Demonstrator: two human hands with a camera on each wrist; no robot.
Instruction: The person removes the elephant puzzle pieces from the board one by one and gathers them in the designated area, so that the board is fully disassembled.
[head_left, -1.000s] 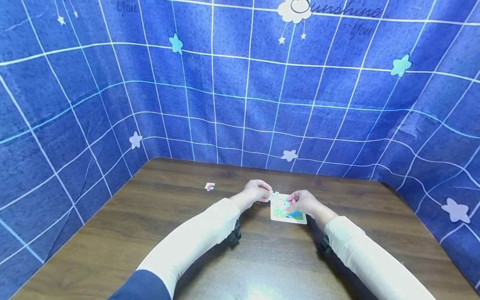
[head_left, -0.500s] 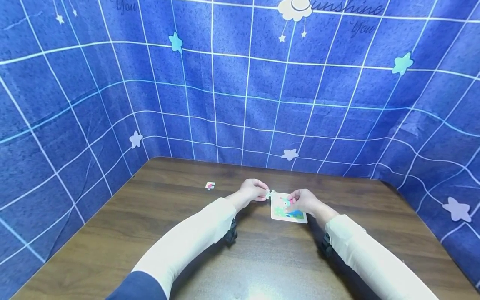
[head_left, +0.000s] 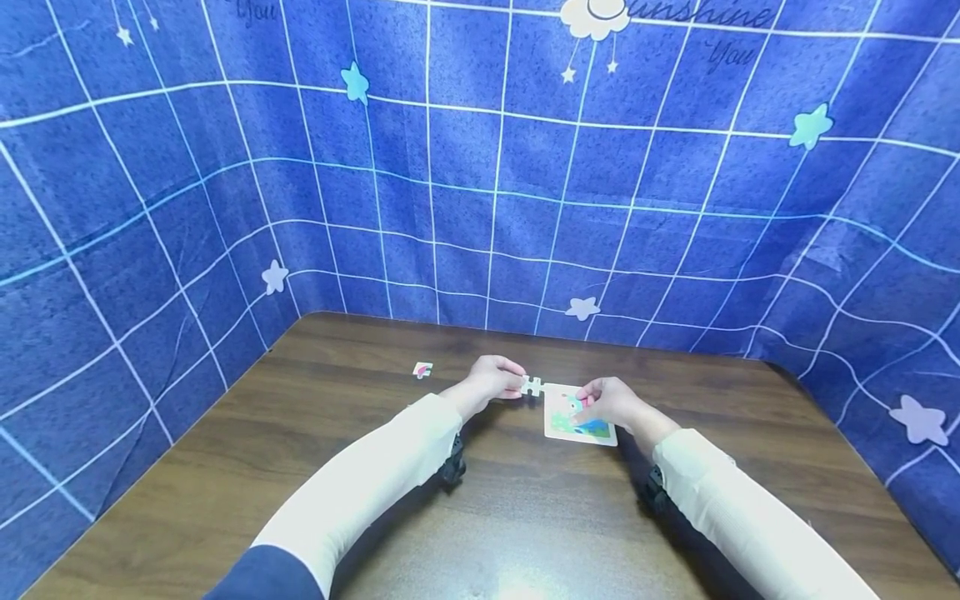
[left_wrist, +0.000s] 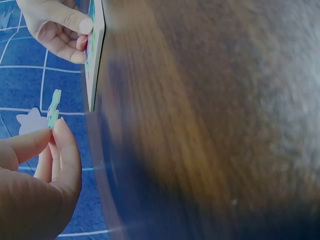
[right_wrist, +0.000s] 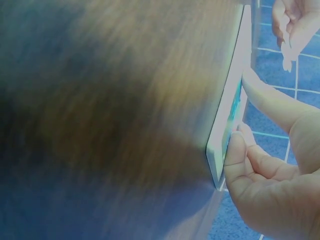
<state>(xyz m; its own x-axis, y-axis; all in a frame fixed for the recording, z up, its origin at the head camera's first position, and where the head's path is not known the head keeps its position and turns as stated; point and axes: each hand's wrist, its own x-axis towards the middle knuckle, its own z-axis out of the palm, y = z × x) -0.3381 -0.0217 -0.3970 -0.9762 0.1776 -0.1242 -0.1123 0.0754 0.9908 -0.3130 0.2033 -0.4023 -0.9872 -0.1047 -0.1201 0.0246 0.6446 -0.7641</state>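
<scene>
My left hand (head_left: 491,379) pinches a pale jigsaw piece (head_left: 532,386) between thumb and fingertips, just left of the puzzle board's top corner. In the left wrist view that jigsaw piece (left_wrist: 54,107) appears nearly edge-on, pale green, apart from the board. The square puzzle board (head_left: 548,421) lies flat, with a pale rim and a green, blue and pink picture. My right hand (head_left: 618,407) rests on it, thumb and fingertips touching its face, as the right wrist view shows with the board's edge (right_wrist: 237,75). The hand covers part of the picture.
A loose pink-and-white jigsaw piece (head_left: 422,370) lies on the brown wooden table (head_left: 360,400), left of my left hand. Behind the table hangs a blue curtain (head_left: 465,167) with white grid lines and stars. Dark devices sit at both wrists.
My left hand has moved a little left with the jigsaw piece, away from the board's top edge. The right hand and the board have stayed nearly in place.
</scene>
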